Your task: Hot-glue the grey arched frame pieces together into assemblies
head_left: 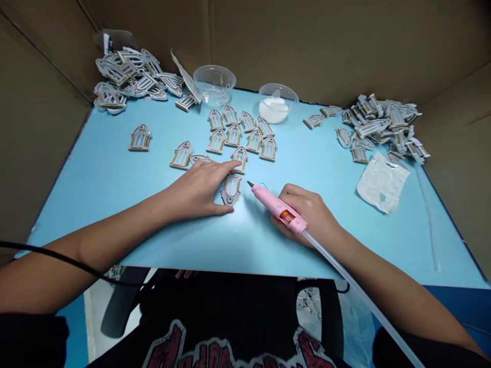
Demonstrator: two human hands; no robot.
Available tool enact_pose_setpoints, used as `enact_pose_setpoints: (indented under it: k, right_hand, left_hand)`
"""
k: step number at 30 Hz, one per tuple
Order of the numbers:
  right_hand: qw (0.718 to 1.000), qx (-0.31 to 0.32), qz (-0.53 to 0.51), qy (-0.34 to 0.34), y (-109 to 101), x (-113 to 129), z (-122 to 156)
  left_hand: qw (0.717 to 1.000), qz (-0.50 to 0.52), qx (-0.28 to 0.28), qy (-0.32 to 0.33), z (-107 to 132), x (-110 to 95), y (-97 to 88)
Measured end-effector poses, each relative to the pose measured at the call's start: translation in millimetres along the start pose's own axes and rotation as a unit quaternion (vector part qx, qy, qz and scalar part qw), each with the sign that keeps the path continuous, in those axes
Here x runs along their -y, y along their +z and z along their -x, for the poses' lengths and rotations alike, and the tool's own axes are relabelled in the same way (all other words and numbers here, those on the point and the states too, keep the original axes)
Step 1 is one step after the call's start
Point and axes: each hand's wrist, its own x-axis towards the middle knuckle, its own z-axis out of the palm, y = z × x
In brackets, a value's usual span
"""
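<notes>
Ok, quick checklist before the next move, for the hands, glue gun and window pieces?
Right hand grip on pink glue gun: ok, wrapped round its body.
Gun tip clear of lower window piece: ok, small gap.
Left hand placement: ok, spread on the blue board, fingertip on upper window piece, thumb beside lower piece.
Clear glue stick in gun: ok, runs from its rear.
Black cable: not ok, lies over left forearm.
Glue at tip: cannot tell, too small.
</notes>
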Motion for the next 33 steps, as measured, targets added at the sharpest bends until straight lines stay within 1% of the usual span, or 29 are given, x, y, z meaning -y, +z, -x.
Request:
enact_pose_setpoints:
  k: [5,8,11,15,19,23,28,33]
  right_hand:
    - [1.000,0.023,-0.010,-0.004,3,-1,1]
    - [1.000,0.023,-0.009,-0.010,4,-1,1]
    - [0.999,0.008,-0.008,-0.031,3,1,1]
    - [0.999,0.005,-0.010,-0.045,5,3,2]
    - [0.999,0.011,-0.008,-0.036,6,4,3]
    - [0.999,0.014,-0.007,-0.034,5,6,4]
    - [0.999,0.017,0.002,-0.032,5,6,5]
    - [0.999,0.010,0.017,-0.035,5,7,4]
  left_hand:
    - [0.999,0.038,-0.011,0.007,2,1,4.2]
    - [0.997,0.049,-0.027,0.046,4,-1,6.3]
    - [0.993,0.052,-0.057,0.093,6,-4,8.5]
    - [0.987,0.055,-0.082,0.131,8,-6,10.5]
    - [0.986,0.049,-0.079,0.139,11,-8,10.3]
    - [0.985,0.042,-0.094,0.137,13,-9,10.6]
    - [0.978,0.050,-0.112,0.168,11,-7,12.6]
    - [0.976,0.027,-0.114,0.184,10,-3,12.4]
